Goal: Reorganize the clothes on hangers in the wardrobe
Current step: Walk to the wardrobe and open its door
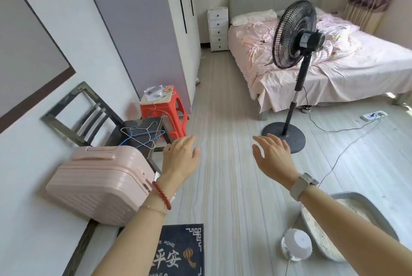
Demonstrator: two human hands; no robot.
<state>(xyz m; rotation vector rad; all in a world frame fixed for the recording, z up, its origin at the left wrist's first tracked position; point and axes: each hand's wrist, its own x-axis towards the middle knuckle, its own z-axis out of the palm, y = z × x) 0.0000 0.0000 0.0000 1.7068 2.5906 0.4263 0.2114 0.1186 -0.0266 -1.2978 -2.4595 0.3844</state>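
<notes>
Both hands out front, empty, over bedroom floor.
I see L hand [181,159] and R hand [273,157] w/ fingers loosely spread, gripping nothing. Wardrobe [142,30] upper left, doors closed, so I can't see clothes inside. Bare wire hangers [142,136] lie on dark chair [107,124] seat beside pink suitcase [100,183]; another hanger on red stool [166,109] by wardrobe. Standing fan [295,37] near bed [356,70].

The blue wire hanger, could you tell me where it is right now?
In the head view it lies on the dark chair seat at left, between the pink suitcase and red stool: blue wire hanger.
</notes>
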